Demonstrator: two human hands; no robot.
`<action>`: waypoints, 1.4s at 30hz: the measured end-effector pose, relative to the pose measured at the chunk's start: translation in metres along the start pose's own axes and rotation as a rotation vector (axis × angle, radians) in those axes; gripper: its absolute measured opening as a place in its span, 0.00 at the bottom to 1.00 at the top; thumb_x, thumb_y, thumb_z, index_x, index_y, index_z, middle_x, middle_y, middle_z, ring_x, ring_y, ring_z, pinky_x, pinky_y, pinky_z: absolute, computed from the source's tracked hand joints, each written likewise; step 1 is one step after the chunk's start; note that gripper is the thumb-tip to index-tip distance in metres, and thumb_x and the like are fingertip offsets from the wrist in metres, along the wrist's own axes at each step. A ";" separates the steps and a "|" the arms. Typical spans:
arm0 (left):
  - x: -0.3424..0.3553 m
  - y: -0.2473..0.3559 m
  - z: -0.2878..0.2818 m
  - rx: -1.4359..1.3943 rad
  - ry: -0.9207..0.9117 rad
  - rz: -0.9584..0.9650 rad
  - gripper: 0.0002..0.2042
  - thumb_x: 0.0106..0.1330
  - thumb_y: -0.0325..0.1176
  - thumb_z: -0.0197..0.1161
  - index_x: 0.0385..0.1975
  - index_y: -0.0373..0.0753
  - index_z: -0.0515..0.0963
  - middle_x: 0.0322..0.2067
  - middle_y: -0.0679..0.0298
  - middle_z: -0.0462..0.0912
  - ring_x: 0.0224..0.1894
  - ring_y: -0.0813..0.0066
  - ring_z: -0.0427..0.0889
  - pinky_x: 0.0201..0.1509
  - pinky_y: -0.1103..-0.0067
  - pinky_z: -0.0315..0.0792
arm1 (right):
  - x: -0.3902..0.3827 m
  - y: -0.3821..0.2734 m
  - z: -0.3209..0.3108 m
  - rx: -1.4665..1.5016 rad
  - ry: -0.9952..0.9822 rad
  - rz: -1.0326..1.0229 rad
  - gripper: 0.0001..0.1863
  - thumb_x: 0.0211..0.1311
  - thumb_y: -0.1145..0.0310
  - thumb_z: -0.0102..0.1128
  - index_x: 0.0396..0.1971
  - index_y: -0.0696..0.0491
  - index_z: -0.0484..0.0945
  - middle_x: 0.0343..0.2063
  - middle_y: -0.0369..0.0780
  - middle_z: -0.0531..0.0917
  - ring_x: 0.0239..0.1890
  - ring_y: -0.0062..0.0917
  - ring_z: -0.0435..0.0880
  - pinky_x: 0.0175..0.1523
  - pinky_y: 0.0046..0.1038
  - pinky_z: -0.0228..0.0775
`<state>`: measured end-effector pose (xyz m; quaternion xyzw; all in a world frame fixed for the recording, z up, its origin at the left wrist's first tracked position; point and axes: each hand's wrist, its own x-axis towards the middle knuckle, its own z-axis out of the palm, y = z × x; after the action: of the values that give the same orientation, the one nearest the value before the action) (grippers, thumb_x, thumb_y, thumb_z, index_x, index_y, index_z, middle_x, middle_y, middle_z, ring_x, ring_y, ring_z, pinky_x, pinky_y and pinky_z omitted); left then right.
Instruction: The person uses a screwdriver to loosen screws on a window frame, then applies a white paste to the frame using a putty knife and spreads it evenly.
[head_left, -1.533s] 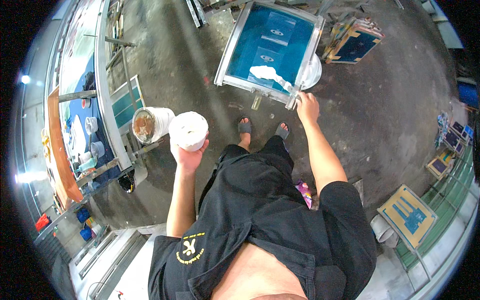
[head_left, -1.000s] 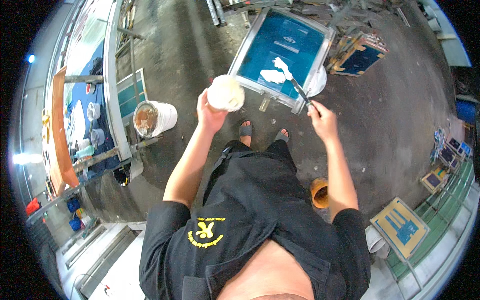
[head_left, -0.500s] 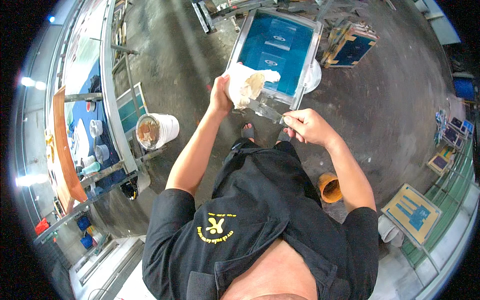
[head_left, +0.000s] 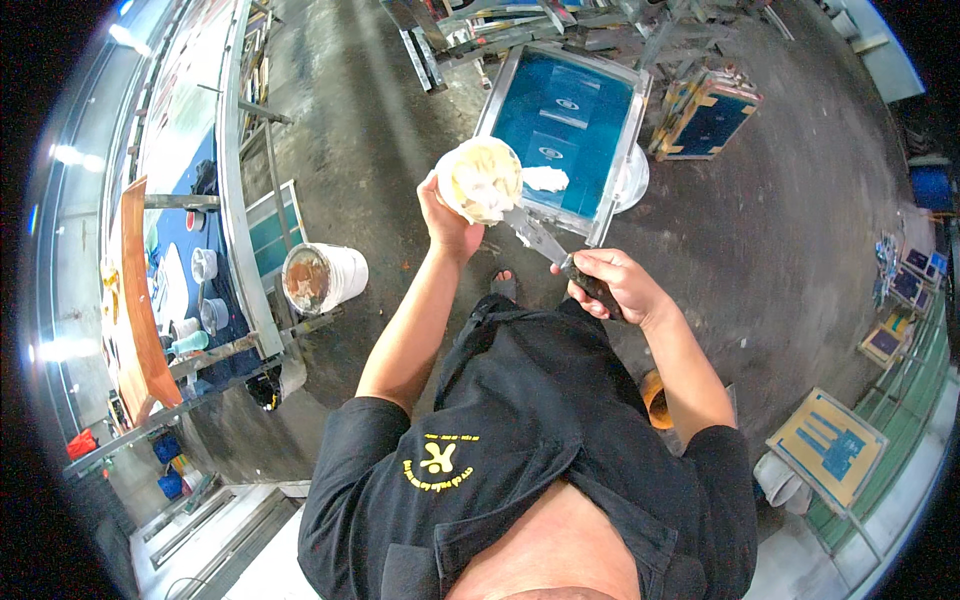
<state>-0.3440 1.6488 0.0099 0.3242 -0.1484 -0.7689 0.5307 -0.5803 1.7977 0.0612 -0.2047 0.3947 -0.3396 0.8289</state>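
Dark concrete floor (head_left: 400,150), blue silkscreen (head_left: 608,120) ahead. Left hand (head_left: 455,226): fingers clamped round tub (head_left: 444,180) of thick white paste, held near waist-side of screen. Right hand (head_left: 612,284): fingers clamped on spatula (head_left: 543,241) handle, blade at tub's mouth. Tub probably weighty, smeared rim slippery; grip sidewall.

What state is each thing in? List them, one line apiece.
White tub: open, pale paste inside, gripped by the left hand
Spatula: gripped by the right hand, tip at the tub's mouth
Blue framed screen: white blob on it
White bucket: brown-stained top, seemingly open
Orange bucket: open, partly hidden
Stacked frames: standing on edge
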 end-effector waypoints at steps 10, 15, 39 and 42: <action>0.005 -0.002 -0.004 -0.015 0.031 -0.007 0.33 0.68 0.57 0.44 0.63 0.38 0.73 0.60 0.56 0.78 0.61 0.55 0.77 0.67 0.60 0.69 | 0.000 -0.032 0.005 -0.337 0.165 -0.004 0.19 0.79 0.60 0.48 0.48 0.61 0.79 0.22 0.36 0.80 0.17 0.14 0.74 0.20 0.17 0.64; 0.012 0.009 -0.002 0.139 -0.120 0.067 0.35 0.66 0.56 0.47 0.65 0.36 0.70 0.59 0.53 0.78 0.61 0.56 0.77 0.66 0.62 0.70 | 0.005 -0.039 0.022 -0.797 0.313 -0.204 0.19 0.78 0.60 0.52 0.55 0.60 0.80 0.23 0.33 0.81 0.19 0.12 0.73 0.23 0.18 0.65; 0.009 0.052 0.005 0.248 -0.240 0.074 0.39 0.63 0.56 0.50 0.67 0.30 0.65 0.62 0.43 0.75 0.61 0.50 0.77 0.67 0.62 0.70 | 0.005 -0.053 0.027 -0.929 0.159 -0.244 0.16 0.76 0.62 0.54 0.50 0.58 0.83 0.22 0.40 0.82 0.16 0.21 0.79 0.25 0.25 0.72; 0.007 0.054 0.012 0.270 -0.262 0.096 0.39 0.63 0.56 0.50 0.67 0.30 0.65 0.62 0.42 0.74 0.61 0.49 0.76 0.67 0.62 0.70 | 0.005 -0.053 0.018 -0.635 0.055 -0.049 0.16 0.78 0.61 0.52 0.49 0.58 0.82 0.21 0.35 0.81 0.15 0.14 0.75 0.21 0.19 0.67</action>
<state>-0.3146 1.6201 0.0469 0.2821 -0.3333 -0.7514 0.4947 -0.5851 1.7588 0.1018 -0.4533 0.4981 -0.2247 0.7042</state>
